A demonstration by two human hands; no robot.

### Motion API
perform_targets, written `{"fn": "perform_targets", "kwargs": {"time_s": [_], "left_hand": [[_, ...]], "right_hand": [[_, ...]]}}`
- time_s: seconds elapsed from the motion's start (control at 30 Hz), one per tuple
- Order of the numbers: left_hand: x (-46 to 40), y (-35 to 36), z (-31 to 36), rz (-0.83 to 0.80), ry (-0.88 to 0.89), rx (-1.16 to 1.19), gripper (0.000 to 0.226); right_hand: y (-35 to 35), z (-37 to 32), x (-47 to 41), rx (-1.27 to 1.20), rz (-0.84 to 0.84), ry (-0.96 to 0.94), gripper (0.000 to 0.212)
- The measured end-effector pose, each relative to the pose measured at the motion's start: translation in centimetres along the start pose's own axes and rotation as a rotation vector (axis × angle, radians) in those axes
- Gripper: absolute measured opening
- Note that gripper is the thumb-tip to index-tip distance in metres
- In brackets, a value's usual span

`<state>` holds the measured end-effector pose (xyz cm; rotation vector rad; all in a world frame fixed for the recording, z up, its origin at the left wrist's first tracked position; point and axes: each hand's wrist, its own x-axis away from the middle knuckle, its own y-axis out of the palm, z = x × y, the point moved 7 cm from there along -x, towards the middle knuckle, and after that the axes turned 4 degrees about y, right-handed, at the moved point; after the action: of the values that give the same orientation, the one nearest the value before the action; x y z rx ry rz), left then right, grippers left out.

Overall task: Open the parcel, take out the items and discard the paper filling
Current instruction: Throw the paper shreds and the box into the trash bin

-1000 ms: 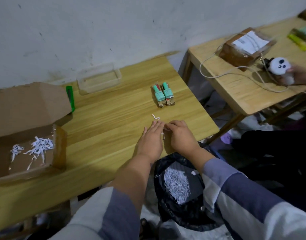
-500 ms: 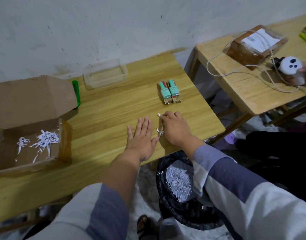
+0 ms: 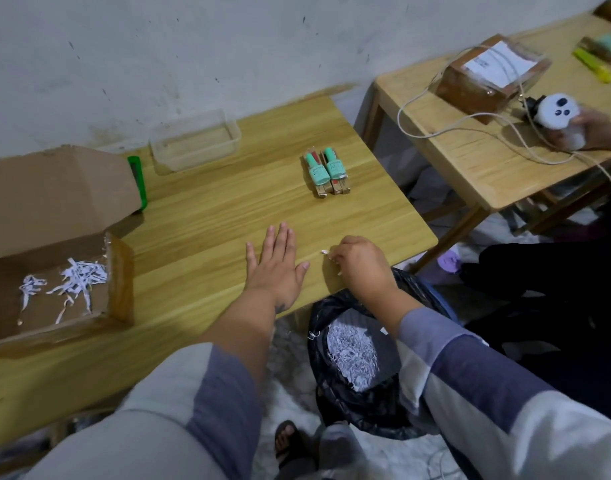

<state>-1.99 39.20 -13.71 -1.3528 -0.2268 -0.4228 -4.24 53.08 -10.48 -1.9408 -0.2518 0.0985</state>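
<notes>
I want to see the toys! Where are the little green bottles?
The two small green bottles lie side by side on the wooden table, toward its far right, beyond both hands.

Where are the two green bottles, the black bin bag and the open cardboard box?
two mint-green bottles [image 3: 325,171]: head view, on the bottles' bodies.
black plastic bin bag [image 3: 366,407]: head view, on its front wall.
open brown cardboard box [image 3: 119,277]: head view, on its right wall.

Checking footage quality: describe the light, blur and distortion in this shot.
Head view: dim, even indoor light; soft shadow beside the cardboard box; wide-angle bending toward the frame edges; side table slightly smeared; left hand and right hand fairly sharp.
</notes>
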Motion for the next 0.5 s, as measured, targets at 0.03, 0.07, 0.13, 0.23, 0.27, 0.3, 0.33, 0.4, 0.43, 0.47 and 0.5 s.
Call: {"fn": "perform_targets", "kwargs": {"time_s": [0.03, 0.07, 0.13, 0.23, 0.27, 0.3, 0.33, 0.4, 0.43, 0.47, 0.5], "left_hand": [[0.0, 0.0, 0.0, 0.001, 0.001, -0.001, 0.065], [0.0, 0.0, -0.1, 0.003, 0.001, -0.002, 0.065], [-0.1, 0.1, -0.2, 0.008, 0.003, -0.005, 0.065], [-0.2, 0.3, -0.3, 0.015, 0.000, -0.009, 0.065], [-0.2, 0.3, -0.3, 0.021, 0.000, -0.011, 0.065], [-0.2, 0.4, -0.3, 0.027, 0.001, -0.015, 0.065], [-0.2, 0.4, -0.4, 0.033, 0.004, -0.018, 0.065], [-0.3, 0.4, -0.4, 0.042, 0.005, -0.020, 0.065], [-0.3, 0.5, -0.5, 0.047, 0.005, -0.021, 0.064], [-0.3, 0.4, -0.4, 0.054, 0.006, -0.025, 0.064], [-0.3, 0.3, -0.4, 0.065, 0.009, -0.028, 0.064]], "right_hand": [[-0.5, 1.0, 0.3, -0.016, 0.010, 0.052, 0.023], [-1.1, 2.0, 0.8, -0.038, 0.024, 0.102, 0.022], [-2.4, 3.8, 2.4, -0.080, 0.052, 0.186, 0.018], [-3.8, 5.8, 5.2, -0.080, 0.116, 0.269, 0.016], [-3.9, 6.2, 6.1, -0.062, 0.134, 0.290, 0.015], [-4.0, 6.5, 7.0, -0.045, 0.141, 0.309, 0.015], [-3.9, 6.8, 7.8, -0.025, 0.140, 0.322, 0.016], [-3.3, 7.2, 9.0, 0.026, 0.100, 0.353, 0.021], [-2.9, 7.5, 9.4, 0.032, 0.071, 0.377, 0.021], [-2.4, 8.0, 9.8, 0.023, 0.041, 0.406, 0.023], [-1.9, 8.4, 10.1, 0.006, 0.012, 0.436, 0.029]]}}
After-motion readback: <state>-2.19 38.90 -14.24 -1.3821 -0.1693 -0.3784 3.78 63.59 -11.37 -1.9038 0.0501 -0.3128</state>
